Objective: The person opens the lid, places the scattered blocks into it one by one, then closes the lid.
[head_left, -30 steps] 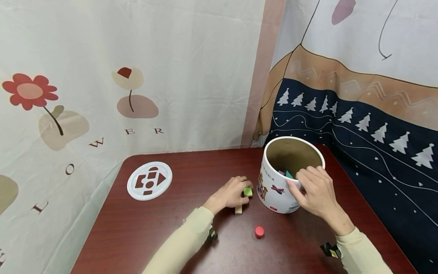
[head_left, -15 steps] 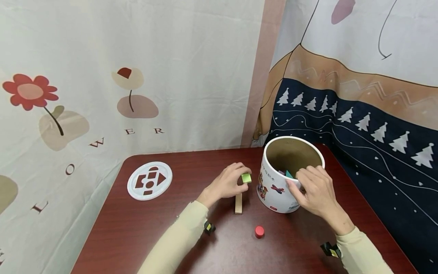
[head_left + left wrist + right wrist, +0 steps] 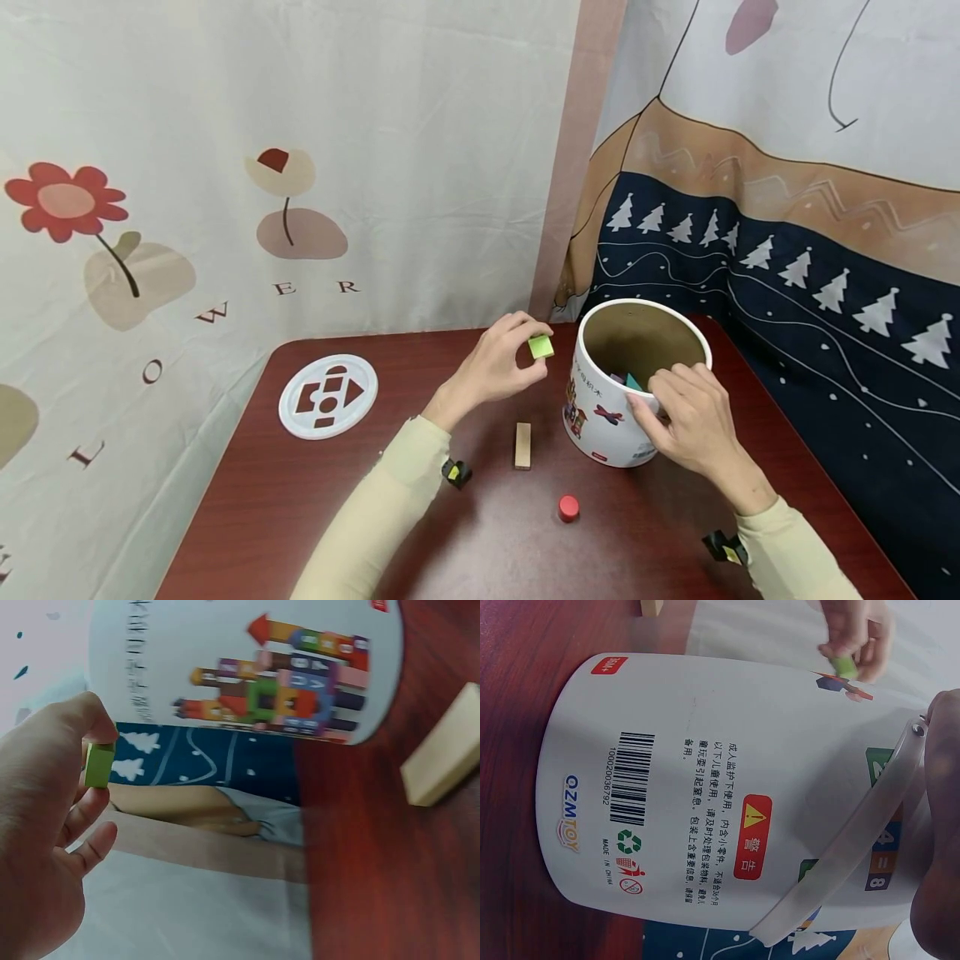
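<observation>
My left hand pinches a green block between thumb and fingers, lifted above the table just left of the bucket. In the left wrist view the green block sits at the fingertips, close to the bucket's printed side. My right hand grips the near right rim of the white bucket, thumb outside and fingers over the edge. Inside the bucket, a teal block and parts of other pieces show. A plain wooden block lies below the left hand, and a red cylinder block stands nearer me.
A white oval board with shaped cutouts lies at the table's back left. Hanging cloths border the dark red table behind and on the right. A white strap handle slants across the bucket's side in the right wrist view.
My left hand has lifted the green block off the table area by the wooden block, raising it toward bucket-rim height. The wooden block is now uncovered. The right hand stays on the rim.
</observation>
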Available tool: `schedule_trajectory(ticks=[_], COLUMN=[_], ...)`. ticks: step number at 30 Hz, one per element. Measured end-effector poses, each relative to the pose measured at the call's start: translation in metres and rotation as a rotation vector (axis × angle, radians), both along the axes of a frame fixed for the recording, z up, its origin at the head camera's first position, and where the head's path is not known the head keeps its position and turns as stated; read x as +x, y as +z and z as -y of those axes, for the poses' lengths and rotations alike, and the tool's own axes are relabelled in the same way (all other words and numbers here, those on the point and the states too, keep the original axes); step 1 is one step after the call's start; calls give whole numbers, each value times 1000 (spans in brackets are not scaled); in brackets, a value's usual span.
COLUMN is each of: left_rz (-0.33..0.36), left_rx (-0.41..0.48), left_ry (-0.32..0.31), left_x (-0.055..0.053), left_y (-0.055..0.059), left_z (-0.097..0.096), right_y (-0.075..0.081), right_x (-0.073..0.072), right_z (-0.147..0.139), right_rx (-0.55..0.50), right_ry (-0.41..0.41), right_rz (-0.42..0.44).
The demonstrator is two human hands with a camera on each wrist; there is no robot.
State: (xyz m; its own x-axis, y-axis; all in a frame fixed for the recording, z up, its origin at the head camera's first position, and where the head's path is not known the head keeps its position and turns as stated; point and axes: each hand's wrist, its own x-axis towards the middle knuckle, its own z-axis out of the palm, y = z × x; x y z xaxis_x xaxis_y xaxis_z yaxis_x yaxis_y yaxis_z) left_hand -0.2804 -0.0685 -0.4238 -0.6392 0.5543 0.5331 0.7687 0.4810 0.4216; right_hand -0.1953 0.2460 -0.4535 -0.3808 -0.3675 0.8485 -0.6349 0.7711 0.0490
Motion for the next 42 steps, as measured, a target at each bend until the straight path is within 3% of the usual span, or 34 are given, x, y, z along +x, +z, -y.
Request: schedule_trajectory(ticks=[10,18,29,42], left_rz=[-75,-95,-94,-65], left_rx=[57,43,-18,-160], left_ry=[-24,-90,-161,-205], left_x=[-4,-4,-6,-4], left_y=[36,59,69,65], left_z=[-16,-42,-78,-110], right_y=[0,1,2,2], right_x=[1,2,0,-1], right_z=[0,0,1,2], right_rx=[-4,-1,5,5], right_ry=[-8,-7,2,10], right_rz=[21,1,-19,-33])
